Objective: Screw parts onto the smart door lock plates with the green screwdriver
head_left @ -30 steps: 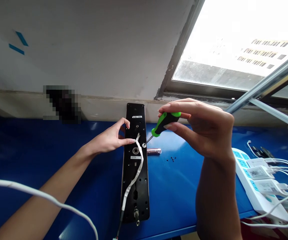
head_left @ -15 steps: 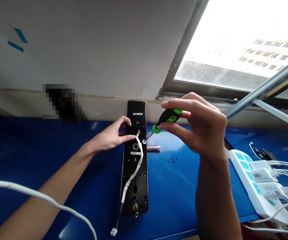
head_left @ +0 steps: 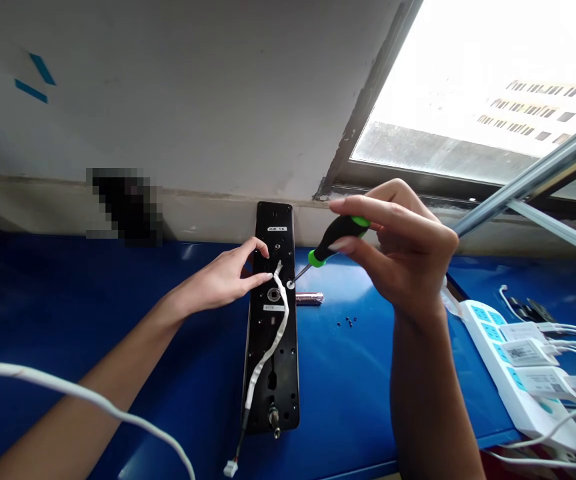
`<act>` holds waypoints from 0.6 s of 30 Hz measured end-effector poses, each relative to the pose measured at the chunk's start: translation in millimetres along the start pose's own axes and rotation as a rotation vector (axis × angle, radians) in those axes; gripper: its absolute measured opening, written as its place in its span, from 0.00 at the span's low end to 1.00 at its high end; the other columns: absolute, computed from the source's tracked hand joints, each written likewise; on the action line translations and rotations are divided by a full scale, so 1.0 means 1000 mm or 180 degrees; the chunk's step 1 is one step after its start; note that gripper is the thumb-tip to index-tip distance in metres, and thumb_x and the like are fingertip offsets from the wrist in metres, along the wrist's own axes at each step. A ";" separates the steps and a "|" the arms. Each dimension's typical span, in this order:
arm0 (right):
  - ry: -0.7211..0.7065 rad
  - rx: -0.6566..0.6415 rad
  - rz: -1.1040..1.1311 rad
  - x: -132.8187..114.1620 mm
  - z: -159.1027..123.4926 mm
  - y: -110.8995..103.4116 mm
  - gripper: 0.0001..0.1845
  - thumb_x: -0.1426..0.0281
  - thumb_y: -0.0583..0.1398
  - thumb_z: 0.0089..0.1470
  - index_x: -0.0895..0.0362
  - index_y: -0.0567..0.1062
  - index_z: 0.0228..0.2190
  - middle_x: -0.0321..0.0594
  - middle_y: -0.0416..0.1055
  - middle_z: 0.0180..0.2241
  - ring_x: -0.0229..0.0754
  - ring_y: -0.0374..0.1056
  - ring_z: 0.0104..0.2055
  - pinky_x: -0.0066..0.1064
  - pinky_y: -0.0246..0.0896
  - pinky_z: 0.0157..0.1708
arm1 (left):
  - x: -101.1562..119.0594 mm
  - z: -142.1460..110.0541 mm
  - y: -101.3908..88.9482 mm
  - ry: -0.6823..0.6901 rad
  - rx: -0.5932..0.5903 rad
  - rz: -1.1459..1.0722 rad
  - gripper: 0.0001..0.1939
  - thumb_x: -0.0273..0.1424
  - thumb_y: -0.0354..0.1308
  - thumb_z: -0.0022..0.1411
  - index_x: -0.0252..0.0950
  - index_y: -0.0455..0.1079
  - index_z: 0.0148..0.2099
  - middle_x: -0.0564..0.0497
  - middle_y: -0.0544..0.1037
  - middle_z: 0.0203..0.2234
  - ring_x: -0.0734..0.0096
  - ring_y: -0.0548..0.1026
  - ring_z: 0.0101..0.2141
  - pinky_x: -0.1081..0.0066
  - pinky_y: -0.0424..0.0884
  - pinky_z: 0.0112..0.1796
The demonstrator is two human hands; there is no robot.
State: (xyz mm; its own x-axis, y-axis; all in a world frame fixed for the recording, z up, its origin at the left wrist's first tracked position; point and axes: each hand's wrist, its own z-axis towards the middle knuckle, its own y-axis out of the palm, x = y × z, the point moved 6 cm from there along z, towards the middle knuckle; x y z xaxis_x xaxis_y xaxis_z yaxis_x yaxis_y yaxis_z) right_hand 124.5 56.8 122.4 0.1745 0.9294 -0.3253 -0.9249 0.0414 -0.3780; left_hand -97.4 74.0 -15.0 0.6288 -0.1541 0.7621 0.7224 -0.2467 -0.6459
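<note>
Black panel (head_left: 285, 373) lies lengthwise on blue bench (head_left: 348, 407), far end nr the wall (head_left: 193, 87). L hand (head_left: 225, 277) is at its L side: thumb & index spread apart, thumb tip by the top of white cable (head_left: 284, 320), index tip over the panel's face. Other fingers mostly hidden, so can't tell if they grip the edge. R hand (head_left: 403, 240) is closed on screwdriver (head_left: 341, 235), thumb & fingertips pinching its black/green handle; shaft slants down-L, tip at round white spot (head_left: 291, 285) on panel's R edge.

White cable runs down the panel's face & off the near end, w/ white connector (head_left: 231, 469) at its tip. Also on panel: label (head_left: 277, 229) nr far end, metal spindle (head_left: 274, 421) nr near end, plus various holes.

Just R of panel: shiny metal cylinder (head_left: 310, 299); a bit farther R, small dark screws (head_left: 349, 322), loose. Far R: white power strip (head_left: 501, 373) w/ adapters (head_left: 523, 351) & white cords plugged in. Lower L, thick white cord (head_left: 68, 387) crosses in front of L forearm.

Behind: blue tape strips (head_left: 43, 69) on wall, window (head_left: 448, 120) upper R.
</note>
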 end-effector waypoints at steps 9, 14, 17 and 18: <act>0.0036 0.0092 0.0094 0.008 -0.002 -0.007 0.21 0.69 0.74 0.51 0.42 0.84 0.47 0.36 0.79 0.35 0.42 0.74 0.36 0.39 0.75 0.31 | 0.000 0.001 0.001 0.0019 -0.0037 -0.0071 0.18 0.46 0.58 0.67 0.47 0.64 0.54 0.52 0.80 0.44 0.60 0.80 0.35 0.65 0.72 0.36; 0.0100 0.0122 -0.0012 0.007 0.000 -0.007 0.12 0.67 0.66 0.62 0.45 0.85 0.47 0.38 0.75 0.35 0.40 0.70 0.35 0.37 0.70 0.31 | -0.001 0.001 -0.006 -0.0056 0.0337 0.0199 0.24 0.56 0.59 0.65 0.46 0.63 0.52 0.50 0.80 0.40 0.57 0.80 0.35 0.64 0.71 0.34; 0.0193 0.0042 0.0034 0.006 0.000 -0.005 0.14 0.70 0.65 0.63 0.45 0.84 0.48 0.38 0.77 0.37 0.40 0.72 0.36 0.36 0.71 0.32 | -0.008 0.001 -0.025 -0.0507 0.0820 0.0672 0.27 0.62 0.51 0.66 0.43 0.64 0.43 0.52 0.78 0.28 0.57 0.78 0.29 0.63 0.69 0.32; 0.0186 0.0046 0.0032 0.005 0.001 -0.005 0.14 0.70 0.65 0.63 0.45 0.84 0.48 0.38 0.78 0.37 0.40 0.72 0.37 0.36 0.71 0.32 | -0.011 0.000 -0.034 -0.0663 0.1004 0.0912 0.28 0.63 0.48 0.67 0.43 0.65 0.40 0.51 0.77 0.25 0.56 0.77 0.27 0.61 0.69 0.33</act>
State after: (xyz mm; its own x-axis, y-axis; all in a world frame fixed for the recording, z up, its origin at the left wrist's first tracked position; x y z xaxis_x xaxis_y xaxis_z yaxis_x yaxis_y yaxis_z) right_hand 130.0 61.8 123.3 0.1841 0.9068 -0.3793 -0.9314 0.0377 -0.3620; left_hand -128.9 84.3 -1.8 0.8366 0.0295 0.5471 0.5432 0.0853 -0.8353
